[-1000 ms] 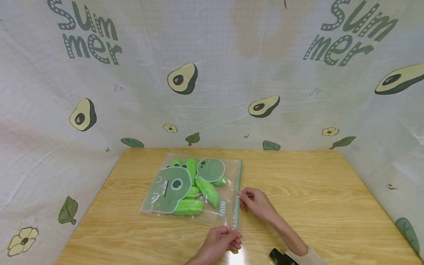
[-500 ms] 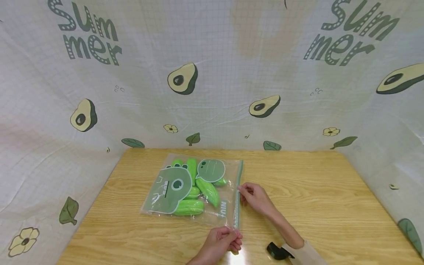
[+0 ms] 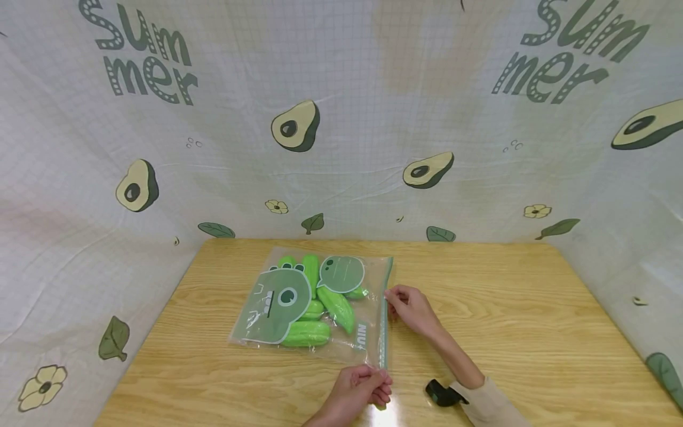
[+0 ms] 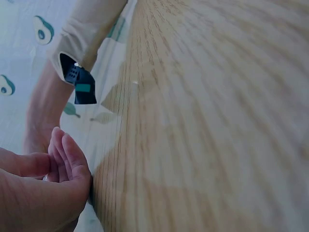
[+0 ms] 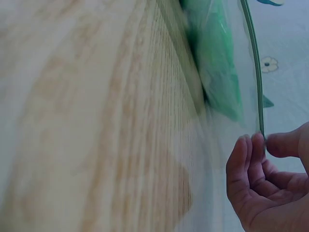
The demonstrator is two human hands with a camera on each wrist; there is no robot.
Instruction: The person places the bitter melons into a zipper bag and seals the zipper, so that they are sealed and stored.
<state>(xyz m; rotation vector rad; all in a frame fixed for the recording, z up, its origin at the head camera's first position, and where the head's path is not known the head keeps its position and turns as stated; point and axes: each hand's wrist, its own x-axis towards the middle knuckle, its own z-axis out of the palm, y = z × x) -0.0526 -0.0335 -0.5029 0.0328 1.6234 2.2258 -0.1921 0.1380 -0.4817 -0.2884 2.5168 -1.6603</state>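
A clear zip bag printed with a green monster lies on the table, its green zip edge toward the right. Inside it are several bright green cucumber-shaped pieces. My left hand pinches the near corner of the zip edge between thumb and fingers. Farther up the same edge, my right hand pinches the strip between thumb and fingertips. In the right wrist view the green strip runs into the right hand's fingertips. The left wrist view shows the left hand with curled fingers and thumb together.
The wooden table extends on both sides of the bag. A white cloth with avocado prints hangs behind and at the sides. A black wrist device sits by the right sleeve.
My right hand has slid a short way along the zip edge, away from me toward the far end. The left hand stays at the near corner, and the bag lies nearly still.
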